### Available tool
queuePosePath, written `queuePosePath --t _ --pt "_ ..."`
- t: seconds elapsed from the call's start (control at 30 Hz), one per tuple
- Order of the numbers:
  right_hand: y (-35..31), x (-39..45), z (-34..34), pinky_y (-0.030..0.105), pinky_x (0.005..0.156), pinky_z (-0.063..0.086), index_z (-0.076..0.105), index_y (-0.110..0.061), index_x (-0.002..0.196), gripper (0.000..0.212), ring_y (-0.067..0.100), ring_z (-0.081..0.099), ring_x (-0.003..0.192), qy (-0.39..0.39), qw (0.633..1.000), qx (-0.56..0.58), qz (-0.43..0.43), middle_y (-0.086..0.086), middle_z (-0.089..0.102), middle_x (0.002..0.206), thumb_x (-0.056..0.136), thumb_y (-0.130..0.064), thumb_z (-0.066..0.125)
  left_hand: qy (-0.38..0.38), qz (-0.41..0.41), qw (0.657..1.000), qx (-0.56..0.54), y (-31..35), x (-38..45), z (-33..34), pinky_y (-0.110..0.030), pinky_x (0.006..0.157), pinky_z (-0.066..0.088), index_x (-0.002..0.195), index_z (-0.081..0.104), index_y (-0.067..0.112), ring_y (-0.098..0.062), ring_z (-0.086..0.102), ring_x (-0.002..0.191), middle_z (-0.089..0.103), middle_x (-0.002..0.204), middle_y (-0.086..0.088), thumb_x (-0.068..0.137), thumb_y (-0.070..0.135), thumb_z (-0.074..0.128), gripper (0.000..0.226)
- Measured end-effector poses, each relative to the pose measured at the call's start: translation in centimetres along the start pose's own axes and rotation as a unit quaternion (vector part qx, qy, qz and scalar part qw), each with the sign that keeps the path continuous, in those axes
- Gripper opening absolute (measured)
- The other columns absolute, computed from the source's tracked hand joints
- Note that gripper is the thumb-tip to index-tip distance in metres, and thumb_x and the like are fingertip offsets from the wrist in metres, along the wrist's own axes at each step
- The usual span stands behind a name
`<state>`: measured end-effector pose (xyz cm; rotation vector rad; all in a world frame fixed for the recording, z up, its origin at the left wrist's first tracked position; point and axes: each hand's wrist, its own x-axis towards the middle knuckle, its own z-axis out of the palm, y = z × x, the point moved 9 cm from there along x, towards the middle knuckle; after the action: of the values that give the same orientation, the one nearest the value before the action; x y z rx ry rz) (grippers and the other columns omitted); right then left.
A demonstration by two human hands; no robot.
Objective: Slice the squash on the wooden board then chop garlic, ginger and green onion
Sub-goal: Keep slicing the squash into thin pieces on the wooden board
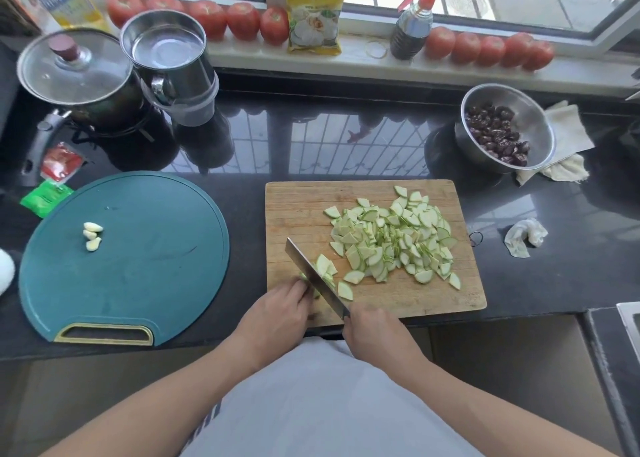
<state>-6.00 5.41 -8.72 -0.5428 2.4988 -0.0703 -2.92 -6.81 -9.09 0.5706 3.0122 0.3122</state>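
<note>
- Right hand (375, 332) is closest to us – its fingers are wrapped tight around the handle of the knife (317, 280).
- Left hand (282, 309) has curled fingers that press down on the last bit of squash (323, 266), right beside the blade.
- Knife blade tilts across the near left part of the wooden board (298, 207).
- A big heap of squash slices (398, 238) sits on the board's middle and right side.
- Three garlic cloves (92, 235) lie on the round green board (156, 266), well apart from the hands.
</note>
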Motion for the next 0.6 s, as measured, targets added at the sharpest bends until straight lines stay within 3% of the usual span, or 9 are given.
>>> queuePosePath --t 0.07,0.2,0.37,0.43,0.53,0.6 --pt "-1.2 0.9 0.1 0.032 0.044 0.019 0.034 -0.016 0.082 0.014 0.024 0.038 0.052 0.002 0.999 -0.034 -0.025 0.003 0.045 0.064 0.095 -0.014 0.039 0.002 0.005 1.000 -0.001 0.0 0.1 0.2 -0.038 0.075 0.055 0.104 0.072 0.003 -0.028 0.061 0.082 0.066 0.097 -0.014 0.086 0.008 0.040 0.037" --pt "-3.2 3.4 -0.8 0.035 0.053 0.034 0.039 -0.016 0.083 0.015 0.032 0.058 0.068 0.038 0.999 0.005 -0.036 0.007 0.053 0.073 0.098 -0.018 0.039 -0.008 0.010 1.000 -0.001 0.1 0.1 0.9 -0.039 0.078 0.054 0.104 0.071 0.005 -0.029 0.060 0.085 0.064 0.095 -0.012 0.090 0.010 0.046 0.029" --pt "-2.3 2.3 -2.7 0.041 0.054 0.042 0.043 -0.016 0.082 0.020 0.031 0.053 0.061 0.073 0.993 0.088 -0.029 0.007 0.053 0.066 0.099 -0.025 0.043 -0.002 0.005 1.000 -0.009 0.0 -0.5 0.8 -0.038 0.081 0.054 0.105 0.068 0.003 -0.028 0.058 0.087 0.061 0.095 -0.012 0.091 0.008 0.039 0.032" --pt "-1.5 0.9 -2.6 0.040 0.052 0.041 0.039 -0.018 0.081 0.021 0.029 0.050 0.057 0.064 0.994 0.076 -0.038 0.006 0.050 0.063 0.099 -0.026 0.043 0.002 -0.005 1.000 -0.015 -0.2 -0.7 0.7 -0.037 0.078 0.055 0.105 0.068 0.002 -0.028 0.059 0.085 0.062 0.099 -0.013 0.092 0.009 0.036 0.036" --pt "-0.3 -0.5 -1.6 0.034 0.049 0.034 0.042 -0.015 0.085 0.020 0.023 0.044 0.054 0.030 0.999 0.032 -0.030 0.000 0.043 0.059 0.101 -0.028 0.040 0.006 -0.009 1.000 -0.025 -0.1 -0.7 0.5 -0.039 0.071 0.056 0.103 0.067 0.000 -0.030 0.058 0.081 0.062 0.101 -0.017 0.099 0.008 0.015 0.052" --pt "-0.1 -0.9 -1.2 0.034 0.051 0.035 0.042 -0.016 0.087 0.018 0.023 0.046 0.059 0.016 0.999 0.022 -0.024 -0.001 0.042 0.064 0.101 -0.028 0.040 0.002 -0.015 1.000 -0.024 -0.1 -0.7 0.4 -0.039 0.073 0.056 0.105 0.067 -0.001 -0.030 0.060 0.083 0.062 0.102 -0.017 0.096 0.007 0.022 0.047"
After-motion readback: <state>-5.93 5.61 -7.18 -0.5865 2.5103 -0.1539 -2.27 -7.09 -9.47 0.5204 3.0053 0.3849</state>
